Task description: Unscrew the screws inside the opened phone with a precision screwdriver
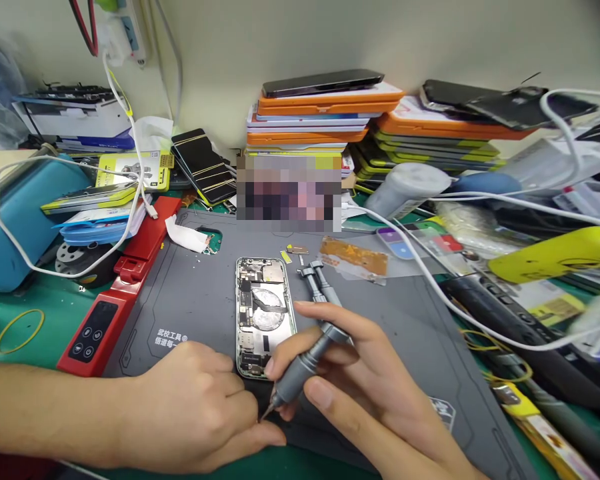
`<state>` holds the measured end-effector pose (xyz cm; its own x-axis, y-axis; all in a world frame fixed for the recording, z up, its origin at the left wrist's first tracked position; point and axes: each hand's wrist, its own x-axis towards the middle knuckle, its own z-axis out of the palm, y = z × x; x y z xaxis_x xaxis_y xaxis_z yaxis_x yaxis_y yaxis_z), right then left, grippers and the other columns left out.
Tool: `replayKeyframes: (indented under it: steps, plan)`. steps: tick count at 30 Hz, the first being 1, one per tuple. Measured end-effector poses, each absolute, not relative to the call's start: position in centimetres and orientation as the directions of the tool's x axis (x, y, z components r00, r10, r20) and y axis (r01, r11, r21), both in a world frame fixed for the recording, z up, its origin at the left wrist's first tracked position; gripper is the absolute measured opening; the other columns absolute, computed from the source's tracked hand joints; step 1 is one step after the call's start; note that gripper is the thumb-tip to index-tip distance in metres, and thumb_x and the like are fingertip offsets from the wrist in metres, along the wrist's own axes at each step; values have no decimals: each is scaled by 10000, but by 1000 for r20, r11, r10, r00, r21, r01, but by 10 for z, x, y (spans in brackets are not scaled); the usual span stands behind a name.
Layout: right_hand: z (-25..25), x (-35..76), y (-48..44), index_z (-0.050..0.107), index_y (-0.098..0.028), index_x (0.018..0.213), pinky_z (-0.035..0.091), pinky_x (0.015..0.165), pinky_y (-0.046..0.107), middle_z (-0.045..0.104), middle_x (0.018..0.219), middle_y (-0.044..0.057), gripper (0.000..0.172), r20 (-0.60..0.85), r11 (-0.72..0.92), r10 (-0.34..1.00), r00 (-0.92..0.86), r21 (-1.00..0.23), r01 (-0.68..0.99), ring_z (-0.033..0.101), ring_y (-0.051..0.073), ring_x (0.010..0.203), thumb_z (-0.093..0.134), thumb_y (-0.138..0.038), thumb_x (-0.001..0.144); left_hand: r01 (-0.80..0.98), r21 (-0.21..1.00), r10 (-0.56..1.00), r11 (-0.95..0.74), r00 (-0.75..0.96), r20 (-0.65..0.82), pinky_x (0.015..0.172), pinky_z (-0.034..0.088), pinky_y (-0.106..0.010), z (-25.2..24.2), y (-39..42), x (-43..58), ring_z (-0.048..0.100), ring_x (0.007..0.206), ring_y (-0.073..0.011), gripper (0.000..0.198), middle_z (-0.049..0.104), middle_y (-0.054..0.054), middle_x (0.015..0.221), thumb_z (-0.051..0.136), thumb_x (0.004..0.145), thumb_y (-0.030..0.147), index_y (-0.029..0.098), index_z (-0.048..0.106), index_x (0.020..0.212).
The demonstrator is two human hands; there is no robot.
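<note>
An opened phone point(264, 313) with its inner boards showing lies on a grey work mat point(190, 300). My right hand point(360, 393) grips a grey precision screwdriver point(305, 363), its tip pointing down at the mat just below the phone's near end. My left hand point(200, 407) rests fisted on the mat left of that tip, fingertips pinched close to it; whether they hold anything small is hidden. Two more grey screwdrivers point(316, 280) lie on the mat right of the phone.
A red tool point(115, 300) lies along the mat's left edge. A blue box point(20, 220) stands at far left. Stacks of orange and green phone boxes point(325, 110) line the back wall. White cables point(460, 300) and a yellow tool point(555, 257) crowd the right side.
</note>
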<state>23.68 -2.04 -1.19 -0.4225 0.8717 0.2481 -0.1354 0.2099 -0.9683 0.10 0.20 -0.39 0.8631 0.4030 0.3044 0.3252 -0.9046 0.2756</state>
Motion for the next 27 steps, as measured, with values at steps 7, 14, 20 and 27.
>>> replayKeyframes:
  steps: [7,14,20,27]
  plan:
    - [-11,238,-21,381,-371,1563,699,787,254,735,1121,72,515,233,205,876,-422,-972,-111,777,146,875,404,-157,1095,328,273,405,-904,860,310,486,345,-368,-3,3,2,538,501,-152,448,640,31,615,450,1148,327,201,601,745]
    - [-6,237,-26,457,-471,1486,675,848,265,727,1113,8,410,-4,-70,913,-407,-987,-147,751,124,893,469,-292,1117,328,271,406,-905,855,321,490,352,-358,-5,3,2,550,518,-153,411,648,44,636,455,1148,348,203,607,795]
    - [-7,238,-26,462,-489,1487,660,894,278,715,1146,4,404,-80,-198,893,-442,-953,-228,746,126,921,503,-356,1107,324,288,409,-901,855,318,506,343,-339,-5,3,3,551,522,-149,375,654,45,643,471,1146,350,205,600,825]
    - [-5,236,-25,520,-470,1457,665,847,255,738,1101,9,388,-74,-198,909,-410,-943,-267,749,126,889,545,-339,1092,313,308,406,-898,861,308,501,378,-342,-5,2,2,585,546,-152,327,678,41,668,487,1142,359,201,620,889]
